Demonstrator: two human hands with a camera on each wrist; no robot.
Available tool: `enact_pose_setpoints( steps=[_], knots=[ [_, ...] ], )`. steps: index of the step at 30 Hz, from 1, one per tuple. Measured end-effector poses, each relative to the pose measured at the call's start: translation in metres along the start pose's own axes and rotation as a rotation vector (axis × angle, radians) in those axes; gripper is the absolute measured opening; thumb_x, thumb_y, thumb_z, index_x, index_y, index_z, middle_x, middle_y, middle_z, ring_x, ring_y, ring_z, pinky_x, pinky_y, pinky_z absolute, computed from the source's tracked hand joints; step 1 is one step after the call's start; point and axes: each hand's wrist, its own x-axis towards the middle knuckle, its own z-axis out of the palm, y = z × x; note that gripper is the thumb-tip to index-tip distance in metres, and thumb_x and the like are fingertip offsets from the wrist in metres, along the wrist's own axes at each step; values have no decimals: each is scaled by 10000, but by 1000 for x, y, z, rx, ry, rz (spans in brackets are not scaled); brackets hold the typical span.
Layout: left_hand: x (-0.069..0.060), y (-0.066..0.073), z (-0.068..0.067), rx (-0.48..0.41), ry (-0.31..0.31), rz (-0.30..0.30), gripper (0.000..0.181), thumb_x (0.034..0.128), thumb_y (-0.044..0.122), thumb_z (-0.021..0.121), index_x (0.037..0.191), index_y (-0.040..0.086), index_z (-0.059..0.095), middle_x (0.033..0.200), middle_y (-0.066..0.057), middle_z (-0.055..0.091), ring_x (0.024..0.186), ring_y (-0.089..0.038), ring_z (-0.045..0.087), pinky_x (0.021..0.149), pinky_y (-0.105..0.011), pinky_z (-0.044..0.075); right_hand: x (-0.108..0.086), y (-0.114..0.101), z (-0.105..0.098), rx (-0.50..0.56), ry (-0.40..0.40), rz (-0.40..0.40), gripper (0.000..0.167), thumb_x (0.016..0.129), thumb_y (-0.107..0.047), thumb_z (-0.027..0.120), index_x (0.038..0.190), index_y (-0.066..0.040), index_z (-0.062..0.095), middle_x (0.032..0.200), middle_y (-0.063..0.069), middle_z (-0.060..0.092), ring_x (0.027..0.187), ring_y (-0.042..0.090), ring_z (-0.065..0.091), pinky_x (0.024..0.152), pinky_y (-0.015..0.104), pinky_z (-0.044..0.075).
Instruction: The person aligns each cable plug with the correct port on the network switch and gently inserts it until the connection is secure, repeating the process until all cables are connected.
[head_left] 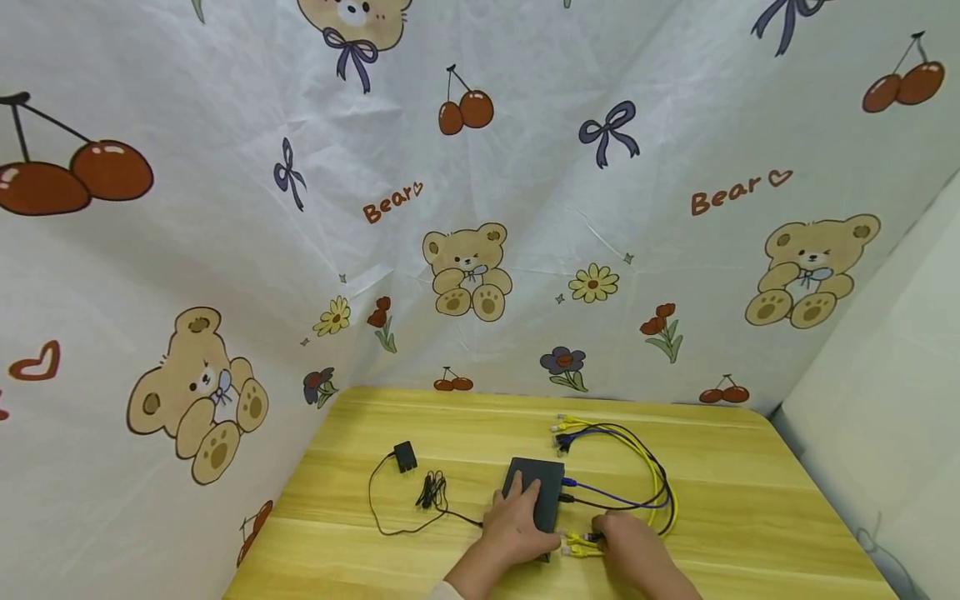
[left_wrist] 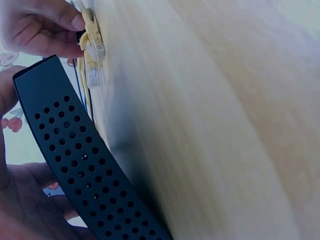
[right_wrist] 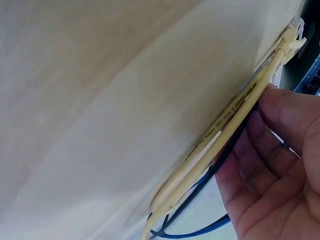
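- While the left hand [head_left: 517,531] lies on the box [head_left: 547,496], its fingers spread wide across the top, its thumb reaches the near right edge.
- Right hand [head_left: 628,537]: thumb and fingertips drawn narrow, pinching a black cable [right_wrist: 231,145] just right of the box.
- Yellow plugs [head_left: 579,551]: just beside the right fingertips, near the box.
- Box: dark, at the near middle of the table [head_left: 750,483]; a side with rows of holes shows in the left wrist view.
- Blue cable [head_left: 603,493], black lead [head_left: 600,505]: both meet the box's right side, then join the loop of yellow cables [head_left: 675,504].
- Far plugs [head_left: 561,442]: bunched beyond the box.
- Cord [head_left: 371,492]: runs left from under the left hand, its join hidden, by a tied coil [head_left: 431,490] to an adapter [head_left: 405,457].
- Sheet [head_left: 525,183]: bear-printed, behind the table.
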Motion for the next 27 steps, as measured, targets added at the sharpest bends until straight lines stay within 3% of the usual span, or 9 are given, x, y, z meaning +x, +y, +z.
enact_pose_setpoints(
  steps=[5,14,23,27],
  knots=[
    [1,0,-1,0,4,4,897,739,576,788,1514,283,447,1626,-113,276,1381,-584,300,906,-786,339,-1,-1,2,-33,20,-4,200,812,-65,785,705,-170,652,699,-84,525,624,92,549,576,312,473],
    [2,-3,-1,-15,-5,9,896,739,562,790,1517,292,439,1627,-116,272,1379,-584,301,904,-779,347,-2,-2,0,-72,139,37,168,827,-175,801,749,-234,664,731,-155,565,649,53,584,539,270,459],
    [2,-1,-3,-18,-15,1,897,742,539,788,1525,289,429,1635,-103,257,1391,-574,290,911,-774,347,-4,-2,-5,-42,229,-62,128,798,-69,809,834,-147,715,738,-117,532,665,67,575,595,268,494],
    [2,-2,-2,-12,-20,-1,899,741,533,791,1526,293,424,1638,-101,250,1391,-579,284,909,-774,345,-1,-7,-8,-21,220,-34,138,805,-94,814,828,-177,706,737,-129,549,653,36,561,584,247,479]
  ],
)
